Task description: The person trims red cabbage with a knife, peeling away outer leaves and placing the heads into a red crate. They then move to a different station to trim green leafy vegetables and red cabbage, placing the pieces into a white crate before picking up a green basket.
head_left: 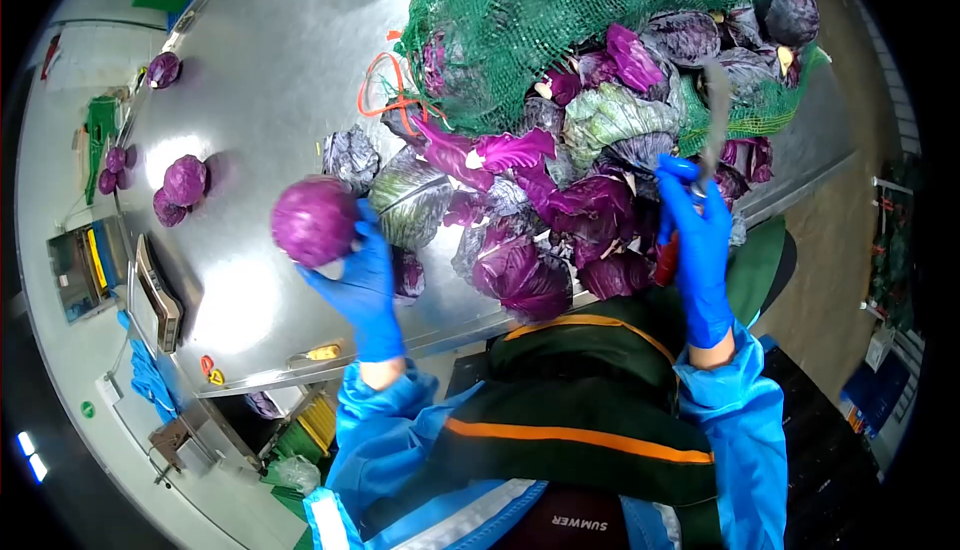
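My left hand (362, 290), in a blue glove, is closed round the lower right side of a round, trimmed red cabbage (315, 220), held over the steel table. In my right hand (695, 250), also blue-gloved, is a knife (716, 115) with its blade pointing up and away from me. Part of a red handle shows under the fingers. Between the two hands lies a heap of loose purple cabbage leaves (560, 220). Behind it, a green mesh sack (590, 10) lies partly over untrimmed red cabbages (685, 38).
Several trimmed cabbages (185, 180) sit along the steel table's (250, 80) left side. Orange twine (385, 85) lies beside the sack. A yellow-handled tool (322, 353) rests at the near edge, close to red-and-yellow scissors (211, 370). A dark-framed device (158, 295) stands at the left edge.
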### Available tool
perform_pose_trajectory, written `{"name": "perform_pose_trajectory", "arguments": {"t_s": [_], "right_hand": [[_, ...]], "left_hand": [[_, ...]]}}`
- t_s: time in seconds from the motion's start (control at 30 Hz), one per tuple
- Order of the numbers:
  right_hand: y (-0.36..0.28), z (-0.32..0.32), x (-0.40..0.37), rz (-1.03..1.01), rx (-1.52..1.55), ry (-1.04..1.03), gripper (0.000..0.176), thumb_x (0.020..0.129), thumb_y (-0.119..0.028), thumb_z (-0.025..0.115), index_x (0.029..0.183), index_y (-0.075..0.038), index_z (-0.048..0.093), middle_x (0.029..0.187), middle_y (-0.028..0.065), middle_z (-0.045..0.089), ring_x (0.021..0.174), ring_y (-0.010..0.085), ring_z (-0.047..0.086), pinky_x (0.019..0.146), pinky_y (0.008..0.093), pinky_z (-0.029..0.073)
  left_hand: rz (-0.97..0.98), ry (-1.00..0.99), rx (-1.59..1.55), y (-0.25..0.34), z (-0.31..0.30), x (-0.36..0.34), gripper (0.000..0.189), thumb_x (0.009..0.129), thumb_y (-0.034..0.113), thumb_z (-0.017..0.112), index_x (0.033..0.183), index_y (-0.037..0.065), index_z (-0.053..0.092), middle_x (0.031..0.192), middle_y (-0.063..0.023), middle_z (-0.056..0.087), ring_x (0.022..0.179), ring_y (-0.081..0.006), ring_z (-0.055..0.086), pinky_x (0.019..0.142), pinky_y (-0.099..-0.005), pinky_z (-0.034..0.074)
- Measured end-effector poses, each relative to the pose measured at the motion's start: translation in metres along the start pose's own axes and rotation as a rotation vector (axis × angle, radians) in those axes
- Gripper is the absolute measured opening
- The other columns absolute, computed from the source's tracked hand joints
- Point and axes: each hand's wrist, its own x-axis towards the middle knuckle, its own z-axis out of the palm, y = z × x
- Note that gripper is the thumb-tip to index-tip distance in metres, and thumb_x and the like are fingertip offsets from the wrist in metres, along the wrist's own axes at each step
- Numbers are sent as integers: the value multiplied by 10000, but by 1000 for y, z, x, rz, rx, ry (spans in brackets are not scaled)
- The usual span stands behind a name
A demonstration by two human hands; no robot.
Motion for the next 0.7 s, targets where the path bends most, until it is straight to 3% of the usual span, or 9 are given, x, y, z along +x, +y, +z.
{"name": "perform_pose_trajectory", "arguments": {"t_s": [0.07, 0.13, 0.27, 0.3, 0.37, 0.43, 0.57, 0.67, 0.7], "right_hand": [[19, -20, 3, -40, 16, 174, 304, 876, -111, 567, 1173, -47, 557, 925, 8, 605, 555, 39, 446, 478, 197, 367], [42, -45, 6, -105, -10, 246, 367, 882, -90, 544, 1243, -43, 495, 1090, 45, 561, 739, 70, 512, 583, 215, 434], [98, -96, 13, -150, -268, 365, 475, 854, -144, 586, 1289, -35, 432, 1151, 80, 518, 957, 108, 505, 708, 242, 475], [129, -111, 23, -104, -390, 387, 500, 846, -170, 600, 1293, -31, 425, 1144, 87, 519, 957, 111, 508, 707, 236, 474], [130, -100, 28, -72, -360, 375, 540, 836, -231, 620, 1292, -23, 419, 1085, 83, 509, 925, 140, 504, 750, 268, 457], [127, -71, 27, -69, -278, 348, 586, 827, -291, 640, 1292, -15, 414, 1026, 80, 498, 893, 170, 501, 793, 300, 440], [130, -20, 17, 148, 39, 263, 572, 824, -260, 662, 1282, -15, 422, 1039, 54, 507, 878, 140, 486, 767, 270, 423], [131, 16, 11, 284, 256, 185, 572, 834, -203, 658, 1305, -10, 398, 1102, 45, 505, 925, 133, 488, 805, 250, 409], [119, 27, 9, 123, 426, 246, 592, 840, -185, 653, 1335, -20, 374, 1107, 30, 498, 942, 118, 487, 821, 239, 407]], "left_hand": [[118, 106, 253, 34, -10, 14, 767, 799, 464, 599, 1348, 19, 300, 1399, -181, 330, 1291, -354, 316, 984, -511, 363], [70, 158, 699, 49, -8, 17, 627, 863, 411, 549, 1349, 60, 364, 1412, -125, 346, 1295, -290, 333, 1021, -459, 320], [879, 49, 2338, 40, -15, 49, 734, 820, 206, 662, 1395, 1, 255, 1386, -177, 350, 1263, -269, 345, 1035, -355, 278], [551, 251, 2070, 24, -12, 55, 777, 811, 225, 671, 1401, -8, 222, 1394, -184, 333, 1274, -275, 330, 1045, -357, 266], [339, 79, 1860, 21, -61, 90, 883, 779, 271, 701, 1409, -21, 156, 1411, -208, 292, 1299, -283, 292, 1064, -359, 246], [291, -238, 2239, -59, -43, 66, 944, 706, 287, 766, 1392, -38, 205, 1402, -226, 297, 1293, -270, 302, 1058, -350, 258], [-125, -168, 1890, -155, -30, 30, 972, 685, 194, 780, 1395, -10, 148, 1294, -187, 426, 1149, -268, 449, 950, -361, 389], [127, -510, 2467, -186, -72, 8, 941, 681, 168, 782, 1374, -21, 174, 1299, -176, 384, 1119, -256, 457, 893, -347, 433], [-37, -415, 2207, -190, -77, 14, 913, 682, 158, 780, 1366, -12, 199, 1315, -168, 358, 1113, -240, 458, 875, -333, 442]]}}
